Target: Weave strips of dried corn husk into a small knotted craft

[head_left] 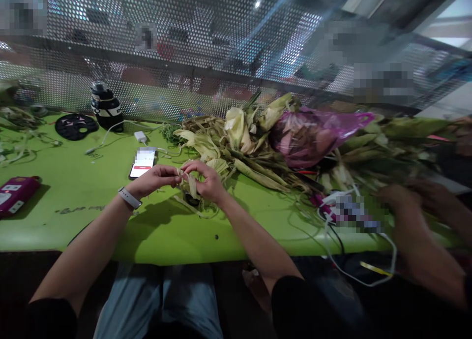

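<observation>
My left hand (160, 177) and my right hand (206, 180) meet over the green table, fingertips pinched close together. Between them is a pale strip of corn husk (192, 185), and both hands are closed on it. Part of the strip hangs from my right hand. Beneath, a small dark object (191, 198) shows only in part, with thin curled husk strips beside it. Just behind my right hand begins a heap of dried corn husks (254, 169). A phone (142, 163) with a lit screen lies behind my left hand.
A pink plastic bag (306, 137) of husks sits on the heap. At the back left stand a dark bottle (106, 105) and a black palette-shaped piece (76, 126). A magenta device (18, 195) lies far left. Another person's hands (401, 199) work at right, near white cables (326, 231).
</observation>
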Available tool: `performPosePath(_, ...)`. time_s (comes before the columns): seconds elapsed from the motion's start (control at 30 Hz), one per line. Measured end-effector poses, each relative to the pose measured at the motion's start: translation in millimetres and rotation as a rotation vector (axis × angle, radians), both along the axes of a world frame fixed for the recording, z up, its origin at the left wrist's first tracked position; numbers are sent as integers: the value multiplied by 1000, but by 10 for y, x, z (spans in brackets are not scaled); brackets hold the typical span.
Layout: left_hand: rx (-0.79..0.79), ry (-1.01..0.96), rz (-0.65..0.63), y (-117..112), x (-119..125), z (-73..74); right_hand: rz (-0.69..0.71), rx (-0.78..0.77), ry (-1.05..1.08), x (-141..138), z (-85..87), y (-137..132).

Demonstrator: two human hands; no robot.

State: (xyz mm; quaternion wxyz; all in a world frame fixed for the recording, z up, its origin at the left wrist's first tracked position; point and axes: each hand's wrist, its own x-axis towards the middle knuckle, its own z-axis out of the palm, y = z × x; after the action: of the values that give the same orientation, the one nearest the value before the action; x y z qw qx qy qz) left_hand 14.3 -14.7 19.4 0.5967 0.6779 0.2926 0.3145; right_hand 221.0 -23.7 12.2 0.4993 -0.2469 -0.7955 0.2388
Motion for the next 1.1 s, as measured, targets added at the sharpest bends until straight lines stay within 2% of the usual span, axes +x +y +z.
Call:
performPosePath(0.13,-10,26,-54,2,-17,15,86,-12,-14,2,13,22)
performPosePath(0.3,-3,63,-86,-10,-19,57,114,-96,-42,7,42,0)
performPosePath(0.5,1,93,-72,0,-13,48,57,-56,-48,35,52,-10)
performPosePath(0.73,47,63,20,38,-7,1,1,-84,-44,39,108,-48)
performPosePath(0.9,48,102,-6,36,-4,-7,-49,-60,-54,30,58,-15)
performPosePath(1.1,62,100,-15,5,28,36,-90,-177,-50,-2,-21,6)
